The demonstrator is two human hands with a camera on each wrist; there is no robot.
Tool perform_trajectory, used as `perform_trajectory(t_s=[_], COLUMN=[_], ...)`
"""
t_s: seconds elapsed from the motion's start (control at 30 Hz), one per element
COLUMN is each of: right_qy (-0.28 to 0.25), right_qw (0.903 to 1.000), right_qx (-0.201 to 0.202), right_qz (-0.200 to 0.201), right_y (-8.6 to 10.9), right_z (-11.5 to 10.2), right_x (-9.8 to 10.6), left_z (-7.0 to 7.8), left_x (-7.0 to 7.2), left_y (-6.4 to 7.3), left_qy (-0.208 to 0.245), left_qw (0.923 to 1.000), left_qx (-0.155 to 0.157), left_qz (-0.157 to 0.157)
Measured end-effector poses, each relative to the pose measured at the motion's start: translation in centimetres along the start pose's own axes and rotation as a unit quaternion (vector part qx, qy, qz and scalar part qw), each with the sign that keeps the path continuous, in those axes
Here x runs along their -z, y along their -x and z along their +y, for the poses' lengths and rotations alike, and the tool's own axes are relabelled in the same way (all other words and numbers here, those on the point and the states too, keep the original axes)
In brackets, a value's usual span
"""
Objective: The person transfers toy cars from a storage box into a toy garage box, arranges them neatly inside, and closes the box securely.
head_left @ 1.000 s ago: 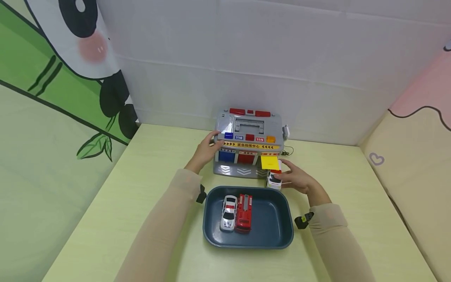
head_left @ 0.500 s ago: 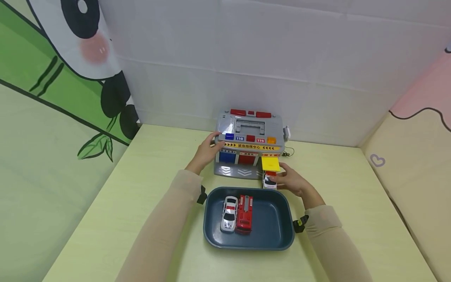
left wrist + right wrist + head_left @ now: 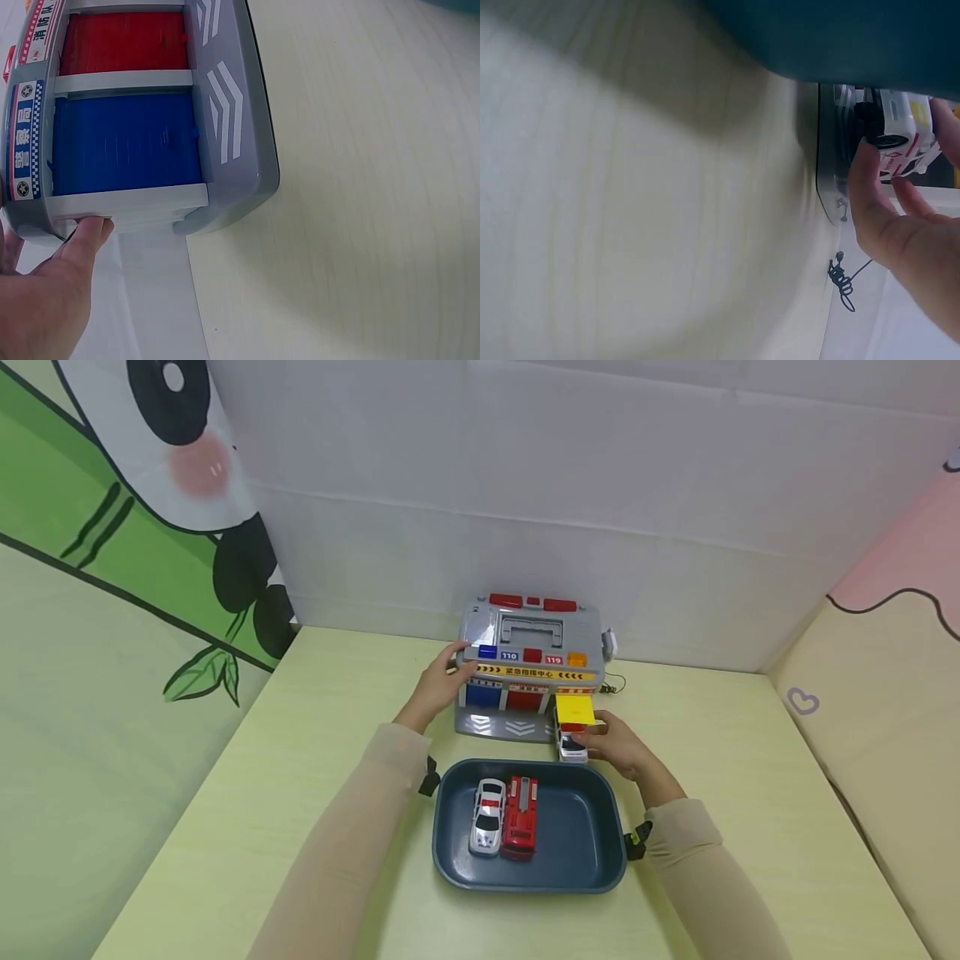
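Right hand, fingers part-curled, pinches white toy van at 5 o'clock on toy station, under raised yellow door. Tray rim tight at van's 6 o'clock; contact unclear. Left hand, half-open, grips station's 9 o'clock edge. Tabletop spreads wide toward 9 and 3.

a yellow flap partly covers white toy car.

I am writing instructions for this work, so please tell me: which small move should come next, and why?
Probably the right grip should push the white toy car gently backward, under the yellow door: that door is raised, the car is lined up beneath it, and the left grip holds the toy station's left end.
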State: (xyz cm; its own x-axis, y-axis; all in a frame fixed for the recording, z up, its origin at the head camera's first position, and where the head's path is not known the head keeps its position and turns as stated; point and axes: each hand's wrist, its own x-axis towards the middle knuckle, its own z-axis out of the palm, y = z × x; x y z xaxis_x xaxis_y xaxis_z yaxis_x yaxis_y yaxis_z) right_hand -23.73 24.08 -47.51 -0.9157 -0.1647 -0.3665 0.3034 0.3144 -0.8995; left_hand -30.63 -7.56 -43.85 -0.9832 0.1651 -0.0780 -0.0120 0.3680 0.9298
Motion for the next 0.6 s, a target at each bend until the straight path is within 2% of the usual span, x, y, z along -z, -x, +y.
perform_trajectory(t_s=[0.4, 0.6], right_qy=[-0.009, -0.024], right_qw=[0.9999, 0.9993], right_qx=[0.000, -0.016], right_qz=[0.008, 0.023], right_y=[-0.34, -0.47], right_z=[-0.26, -0.12], right_x=[-0.25, -0.36], left_z=[0.06, -0.07], left_x=[-0.04, -0.12], left_y=[0.04, -0.03], left_qy=[0.003, 0.005], left_qw=[1.0000, 1.0000], left_qx=[0.001, 0.001], left_qz=[0.001, 0.000])
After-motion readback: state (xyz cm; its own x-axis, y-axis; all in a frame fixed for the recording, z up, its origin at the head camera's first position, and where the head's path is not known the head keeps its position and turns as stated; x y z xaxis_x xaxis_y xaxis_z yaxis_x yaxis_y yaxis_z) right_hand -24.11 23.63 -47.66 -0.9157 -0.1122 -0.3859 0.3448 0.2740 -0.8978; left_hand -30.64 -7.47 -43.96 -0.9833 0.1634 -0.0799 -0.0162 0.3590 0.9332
